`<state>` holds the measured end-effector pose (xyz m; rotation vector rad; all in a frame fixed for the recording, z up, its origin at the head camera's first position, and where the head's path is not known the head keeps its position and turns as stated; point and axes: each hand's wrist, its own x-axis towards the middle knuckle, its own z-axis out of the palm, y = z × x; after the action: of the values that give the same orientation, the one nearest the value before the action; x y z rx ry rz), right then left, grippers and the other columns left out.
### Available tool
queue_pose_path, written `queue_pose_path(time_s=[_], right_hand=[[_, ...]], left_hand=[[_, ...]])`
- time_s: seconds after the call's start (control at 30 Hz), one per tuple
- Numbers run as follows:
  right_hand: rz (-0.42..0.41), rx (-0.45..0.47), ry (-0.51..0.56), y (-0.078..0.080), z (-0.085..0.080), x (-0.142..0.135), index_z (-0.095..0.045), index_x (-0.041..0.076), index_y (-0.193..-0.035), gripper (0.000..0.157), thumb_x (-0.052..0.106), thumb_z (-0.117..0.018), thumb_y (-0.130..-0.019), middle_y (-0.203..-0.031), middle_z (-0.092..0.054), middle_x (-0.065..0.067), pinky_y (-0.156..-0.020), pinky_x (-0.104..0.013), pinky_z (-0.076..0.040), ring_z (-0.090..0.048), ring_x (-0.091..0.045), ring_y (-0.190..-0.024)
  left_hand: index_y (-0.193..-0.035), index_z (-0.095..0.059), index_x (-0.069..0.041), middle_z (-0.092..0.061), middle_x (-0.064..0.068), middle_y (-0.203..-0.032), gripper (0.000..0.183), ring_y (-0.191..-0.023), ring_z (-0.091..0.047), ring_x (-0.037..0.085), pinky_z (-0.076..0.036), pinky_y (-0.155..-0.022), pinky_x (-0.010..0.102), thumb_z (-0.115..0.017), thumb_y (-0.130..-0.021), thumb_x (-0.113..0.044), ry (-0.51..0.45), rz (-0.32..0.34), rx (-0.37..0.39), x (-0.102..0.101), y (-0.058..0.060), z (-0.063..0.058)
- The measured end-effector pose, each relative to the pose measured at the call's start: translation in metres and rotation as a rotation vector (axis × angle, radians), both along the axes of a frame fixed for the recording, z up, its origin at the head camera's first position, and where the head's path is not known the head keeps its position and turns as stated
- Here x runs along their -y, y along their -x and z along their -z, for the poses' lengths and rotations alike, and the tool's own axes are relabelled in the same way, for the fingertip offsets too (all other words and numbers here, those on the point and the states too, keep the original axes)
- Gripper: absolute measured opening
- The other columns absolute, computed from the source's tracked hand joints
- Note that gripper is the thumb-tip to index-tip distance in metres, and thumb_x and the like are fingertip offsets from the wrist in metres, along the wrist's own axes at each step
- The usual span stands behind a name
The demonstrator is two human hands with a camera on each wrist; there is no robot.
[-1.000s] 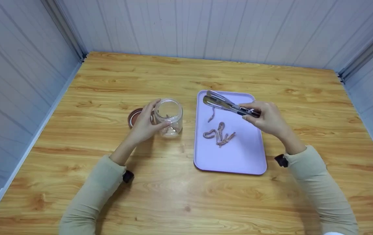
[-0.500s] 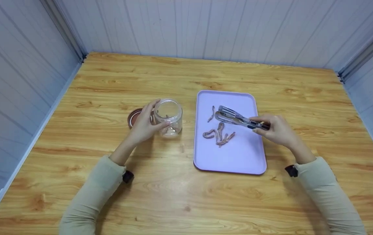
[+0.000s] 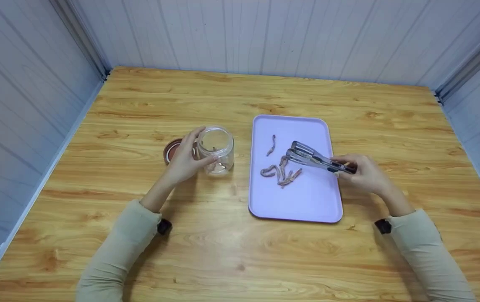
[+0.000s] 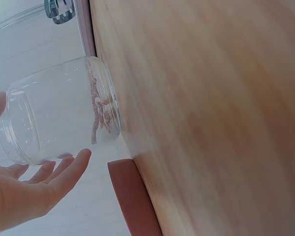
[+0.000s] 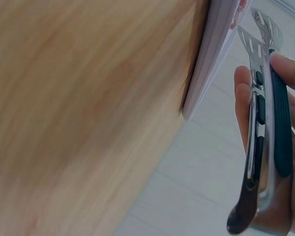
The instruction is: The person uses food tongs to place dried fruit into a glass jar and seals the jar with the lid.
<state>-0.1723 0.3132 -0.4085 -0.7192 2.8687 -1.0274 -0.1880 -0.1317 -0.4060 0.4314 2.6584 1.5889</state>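
My left hand [image 3: 186, 161] holds a clear jar [image 3: 225, 157] around its side, thumb at the front. The jar stands upright on the table without its lid; a few brown dried strips [image 4: 99, 108] lie at its bottom in the left wrist view. Metal food tongs [image 3: 313, 157] with dark grips are held in my right hand [image 3: 366, 174]. Their slotted tips [image 5: 255, 42] stand apart with nothing between them, over the lilac tray [image 3: 298, 209]. On the tray, several dried strips [image 3: 282, 174] lie in a tangle, and a single strip [image 3: 272, 145] lies farther back.
The reddish-brown lid [image 3: 171, 152] lies on the wooden table [image 3: 206, 251] left of the jar, partly behind my left hand. Pale panel walls [image 3: 244, 37] enclose the table at the back and both sides.
My right hand has moved the tongs toward me and to the right, away from the single strip to above the tray beside the tangle. The left hand and jar have stayed put.
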Motion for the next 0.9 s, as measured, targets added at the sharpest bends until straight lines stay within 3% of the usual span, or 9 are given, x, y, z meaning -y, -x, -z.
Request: queue_pose_path(time_s=[0.27,0.8,0.9], right_hand=[[-0.005,0.008,-0.012,-0.002,0.004,-0.001,-0.065,0.000,-0.110,0.034,-0.002,-0.066,-0.076,-0.099,-0.065,-0.015,-0.063,-0.028,-0.046,-0.057,-0.022,-0.077],[-0.022,0.095,0.017,-0.001,0.006,0.008,-0.065,0.000,-0.109,0.033,-0.005,-0.064,-0.077,-0.092,-0.066,-0.012,-0.056,-0.023,-0.046,-0.055,-0.017,-0.068],[-0.017,0.119,0.044,-0.008,-0.007,0.018,-0.065,-0.003,-0.108,0.030,-0.007,-0.064,-0.078,-0.090,-0.065,-0.015,-0.056,-0.022,-0.045,-0.055,-0.019,-0.067]], left_hand=[[-0.141,-0.028,-0.009,-0.031,0.016,-0.137,0.080,-0.122,-0.034,0.028,-0.033,-0.098,0.045,-0.074,-0.077,-0.025,-0.008,0.006,-0.008,0.001,0.000,0.001],[-0.141,-0.030,-0.009,-0.034,0.016,-0.136,0.080,-0.122,-0.034,0.027,-0.032,-0.099,0.044,-0.075,-0.077,-0.026,0.009,-0.009,-0.027,0.000,0.000,0.001],[-0.141,-0.029,-0.010,-0.033,0.017,-0.135,0.080,-0.120,-0.037,0.029,-0.034,-0.096,0.045,-0.074,-0.077,-0.027,0.002,-0.006,-0.013,0.000,0.000,0.001]])
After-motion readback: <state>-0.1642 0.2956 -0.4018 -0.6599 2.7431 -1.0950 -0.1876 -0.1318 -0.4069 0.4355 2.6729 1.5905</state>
